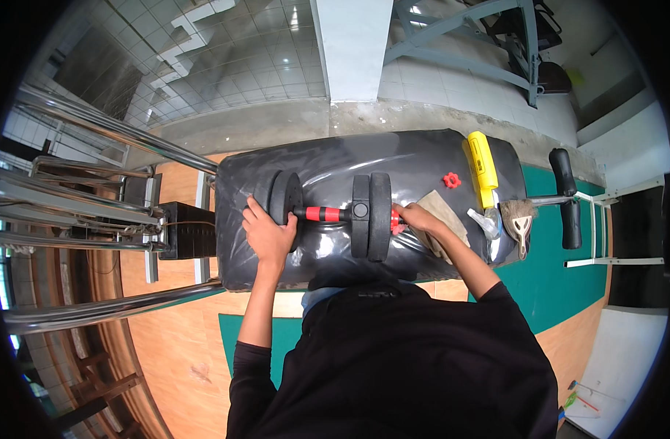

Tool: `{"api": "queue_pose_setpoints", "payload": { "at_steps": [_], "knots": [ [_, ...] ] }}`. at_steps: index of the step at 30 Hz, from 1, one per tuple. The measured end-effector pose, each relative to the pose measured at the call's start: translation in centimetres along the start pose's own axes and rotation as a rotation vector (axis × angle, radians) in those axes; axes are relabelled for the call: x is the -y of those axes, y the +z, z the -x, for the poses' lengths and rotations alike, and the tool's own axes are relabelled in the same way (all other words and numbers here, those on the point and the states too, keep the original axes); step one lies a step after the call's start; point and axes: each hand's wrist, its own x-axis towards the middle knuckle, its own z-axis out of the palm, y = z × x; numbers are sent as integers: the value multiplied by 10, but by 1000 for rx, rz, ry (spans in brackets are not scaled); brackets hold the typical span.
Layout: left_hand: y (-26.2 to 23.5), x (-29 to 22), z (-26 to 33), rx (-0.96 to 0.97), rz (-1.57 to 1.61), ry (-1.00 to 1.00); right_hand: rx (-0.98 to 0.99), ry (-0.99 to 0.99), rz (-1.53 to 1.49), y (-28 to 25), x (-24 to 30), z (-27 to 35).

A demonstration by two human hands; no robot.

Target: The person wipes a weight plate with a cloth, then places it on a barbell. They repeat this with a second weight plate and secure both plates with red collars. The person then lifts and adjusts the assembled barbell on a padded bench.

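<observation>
Lying across a black padded vinyl bench (pixel 423 157), a dumbbell with black round weight plates and a red-and-black handle (pixel 326 214) rests sideways in front of the person. The left hand (pixel 269 233) spreads over the outer face of the left-end plate (pixel 285 199), fingers curled over its rim and pressing on it. The right hand (pixel 417 218) reaches to the right end of the bar, fingertips pinched around a small red collar nut (pixel 396 219) just beside the pair of right-end plates (pixel 371 216). Under that hand lies a tan folded cloth (pixel 446 219), touching the wrist.

Further right on the bench sit a loose red star-shaped nut (pixel 451 179), a yellow plastic-handled tool (pixel 483 168), and a small brush with pale bristles (pixel 518 218), all well apart from the dumbbell. A black foam roller pad (pixel 567 196) on a white metal frame stands beyond the bench's right end. To the left, chrome steel bars (pixel 93 121) and a black weight stack (pixel 185 230) belong to a gym machine.
</observation>
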Motion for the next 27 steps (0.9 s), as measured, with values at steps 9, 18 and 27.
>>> {"api": "queue_pose_setpoints", "payload": {
  "at_steps": [9,18,27],
  "knots": [
    [1,-1,-3,-20,-48,-27,-318,-917,866,-1,11,53],
    [-3,0,-5,9,-76,-37,-508,-792,727,18,15,50],
    [-3,-5,-4,14,-88,-64,155,26,52,2,10,-7]
  ]
}}
